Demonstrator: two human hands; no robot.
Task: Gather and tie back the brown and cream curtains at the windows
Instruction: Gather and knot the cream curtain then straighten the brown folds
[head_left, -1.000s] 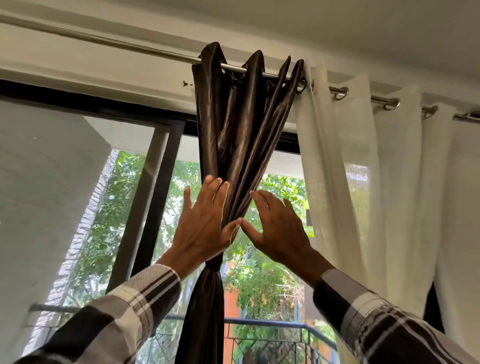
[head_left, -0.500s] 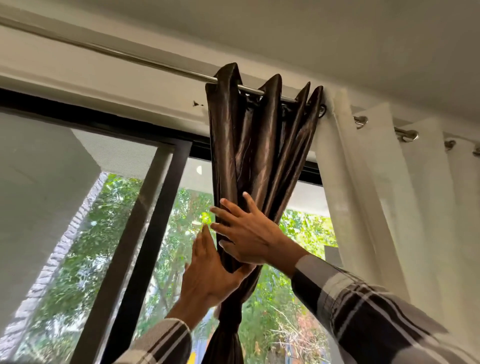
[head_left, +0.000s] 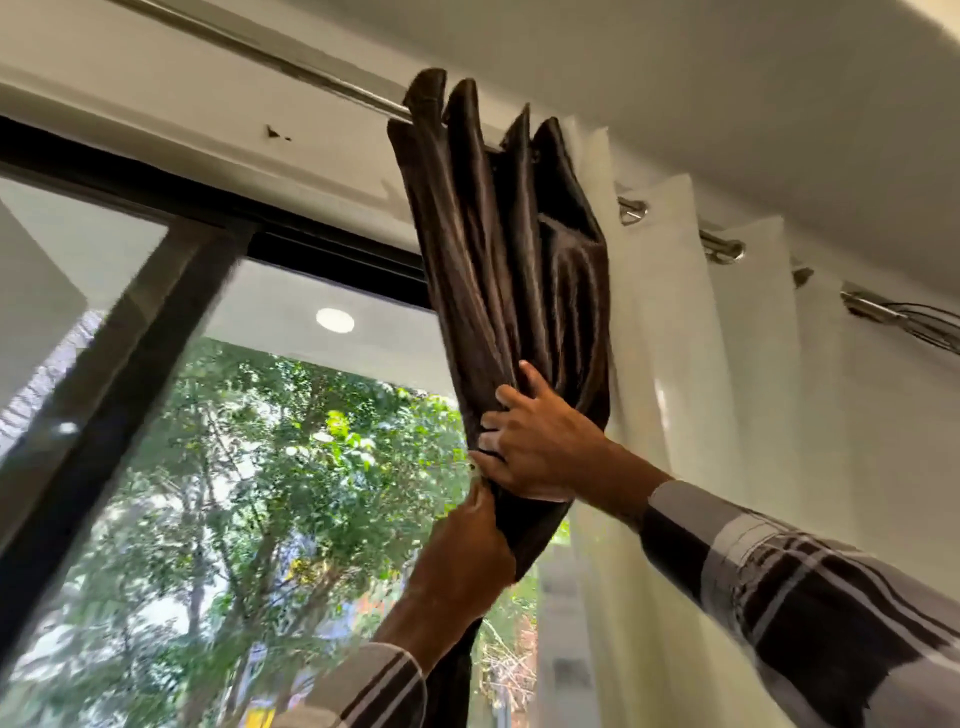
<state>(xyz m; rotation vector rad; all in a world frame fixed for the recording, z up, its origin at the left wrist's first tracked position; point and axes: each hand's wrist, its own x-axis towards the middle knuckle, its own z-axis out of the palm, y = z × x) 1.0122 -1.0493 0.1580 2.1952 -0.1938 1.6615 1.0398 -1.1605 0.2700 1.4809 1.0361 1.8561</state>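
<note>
The brown satin curtain (head_left: 498, 249) hangs bunched in tight folds from the metal rod (head_left: 291, 62). My right hand (head_left: 535, 447) lies across the gathered folds, its fingers curled into the cloth. Just below it my left hand (head_left: 462, 561) grips the same bundle from the left, its fingers hidden behind the fabric. Right of the brown curtain hangs the cream curtain (head_left: 727, 395) on ringed eyelets, touching the brown one at its edge.
A black-framed window (head_left: 156, 322) fills the left, with green trees outside. The white ceiling (head_left: 727, 78) runs close above the rod. The rod's right end (head_left: 872, 306) carries thin dark wires. Plaid sleeves cover both forearms.
My right hand has closed onto the folds and my left hand has dropped below it to grip the bundle. The view has tilted up and moved closer. The upper folds are bunched tighter.
</note>
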